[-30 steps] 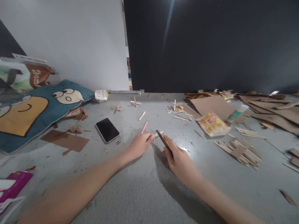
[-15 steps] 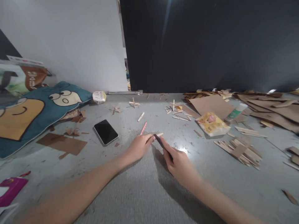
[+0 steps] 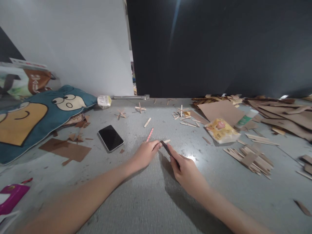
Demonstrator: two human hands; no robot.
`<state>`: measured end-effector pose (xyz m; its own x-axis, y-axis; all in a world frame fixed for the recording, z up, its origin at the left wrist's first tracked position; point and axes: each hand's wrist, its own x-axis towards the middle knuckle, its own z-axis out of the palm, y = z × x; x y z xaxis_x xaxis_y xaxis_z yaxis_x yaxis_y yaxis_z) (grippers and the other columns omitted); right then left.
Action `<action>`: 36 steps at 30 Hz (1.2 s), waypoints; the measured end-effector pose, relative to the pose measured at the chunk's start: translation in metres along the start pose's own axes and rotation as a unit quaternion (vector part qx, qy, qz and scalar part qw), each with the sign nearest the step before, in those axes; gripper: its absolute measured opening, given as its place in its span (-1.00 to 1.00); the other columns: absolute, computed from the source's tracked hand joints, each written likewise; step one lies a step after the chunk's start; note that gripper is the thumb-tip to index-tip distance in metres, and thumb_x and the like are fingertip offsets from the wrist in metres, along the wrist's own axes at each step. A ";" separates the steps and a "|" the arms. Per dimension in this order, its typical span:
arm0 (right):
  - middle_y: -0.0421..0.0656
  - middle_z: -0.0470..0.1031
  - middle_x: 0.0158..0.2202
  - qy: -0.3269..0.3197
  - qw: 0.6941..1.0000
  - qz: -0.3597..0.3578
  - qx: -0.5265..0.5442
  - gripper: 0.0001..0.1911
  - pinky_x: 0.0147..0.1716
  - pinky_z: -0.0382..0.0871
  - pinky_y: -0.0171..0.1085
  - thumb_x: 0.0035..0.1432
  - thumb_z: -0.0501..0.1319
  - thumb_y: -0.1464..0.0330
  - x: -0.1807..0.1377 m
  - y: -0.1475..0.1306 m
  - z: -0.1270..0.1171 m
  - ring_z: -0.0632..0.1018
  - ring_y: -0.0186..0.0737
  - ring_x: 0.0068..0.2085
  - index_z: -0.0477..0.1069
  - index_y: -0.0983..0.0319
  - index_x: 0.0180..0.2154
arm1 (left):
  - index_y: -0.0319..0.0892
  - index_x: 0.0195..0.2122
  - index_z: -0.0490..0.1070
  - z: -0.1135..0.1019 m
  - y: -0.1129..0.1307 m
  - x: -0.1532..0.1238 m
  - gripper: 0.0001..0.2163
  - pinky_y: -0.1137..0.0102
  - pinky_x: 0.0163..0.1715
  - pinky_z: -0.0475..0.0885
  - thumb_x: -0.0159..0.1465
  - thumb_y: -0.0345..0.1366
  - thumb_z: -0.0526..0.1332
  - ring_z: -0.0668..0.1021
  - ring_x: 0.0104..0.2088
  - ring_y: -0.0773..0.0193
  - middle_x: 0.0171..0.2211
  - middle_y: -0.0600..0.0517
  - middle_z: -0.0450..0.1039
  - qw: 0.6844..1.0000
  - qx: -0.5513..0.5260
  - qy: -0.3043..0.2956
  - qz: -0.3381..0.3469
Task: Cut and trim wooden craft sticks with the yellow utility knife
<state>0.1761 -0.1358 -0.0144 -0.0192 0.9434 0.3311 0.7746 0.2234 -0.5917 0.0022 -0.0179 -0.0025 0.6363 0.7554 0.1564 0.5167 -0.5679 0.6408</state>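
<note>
My left hand (image 3: 145, 153) rests on the table with its fingers pinched on a short wooden craft stick (image 3: 167, 141); the stick's pale end pokes out to the right. Gripped in my right hand (image 3: 187, 169) is a slim dark tool that looks like a craft knife (image 3: 166, 147). Its tip meets the stick close to my left fingertips, though the exact contact is too small to make out. A pink-and-white patterned strip (image 3: 150, 134) lies just beyond my left knuckles. Farther off is a loose wooden stick piece (image 3: 147, 122).
Left lie a phone (image 3: 110, 138), brown cardboard (image 3: 64, 149), a blue cushion (image 3: 60, 107) and a magenta object (image 3: 14, 196). Small crossed-stick pieces (image 3: 140, 108) stand at the back. Right are a yellow tissue pack (image 3: 221, 130), a glue stick (image 3: 246, 119) and bundled craft sticks (image 3: 251, 158).
The view has shifted very slightly. Both hands keep the same place and hold, with the dark tool still against the stick.
</note>
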 end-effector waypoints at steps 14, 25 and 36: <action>-0.06 0.57 -0.41 -0.019 0.998 -0.002 -0.058 -0.39 -0.51 0.19 -0.33 0.36 -0.05 0.43 0.003 0.000 0.009 0.52 -0.20 -0.50 0.22 0.30 0.40 | -0.11 -0.36 0.43 0.004 -0.003 0.001 -0.67 0.35 -0.33 0.32 0.50 -0.19 0.00 0.51 -0.42 0.21 -0.50 0.05 0.47 1.000 -0.001 0.016 -0.024; -0.02 0.58 -0.41 -0.044 0.996 0.002 -0.073 -0.36 -0.50 0.18 -0.31 0.33 -0.07 0.46 0.006 -0.004 0.008 0.52 -0.17 -0.48 0.20 0.39 0.40 | -0.13 -0.33 0.44 0.002 0.005 -0.001 -0.70 0.35 -0.28 0.32 0.51 -0.22 0.02 0.54 -0.33 0.19 -0.37 -0.01 0.54 0.999 0.033 0.020 -0.024; -0.01 0.61 -0.41 -0.009 0.999 0.010 -0.032 -0.39 -0.48 0.26 -0.31 0.36 -0.08 0.38 0.004 -0.003 0.007 0.56 -0.15 -0.49 0.26 0.37 0.37 | -0.13 -0.43 0.37 0.002 0.004 0.001 -0.64 0.38 -0.35 0.23 0.50 -0.17 0.02 0.45 -0.45 0.25 -0.52 0.08 0.40 0.999 -0.008 0.029 -0.019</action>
<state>0.1696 -0.1310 -0.0162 -0.0134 0.9520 0.3059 0.8139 0.1881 -0.5497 0.0058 -0.0203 -0.0008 0.5817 0.7945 0.1744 0.5302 -0.5329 0.6595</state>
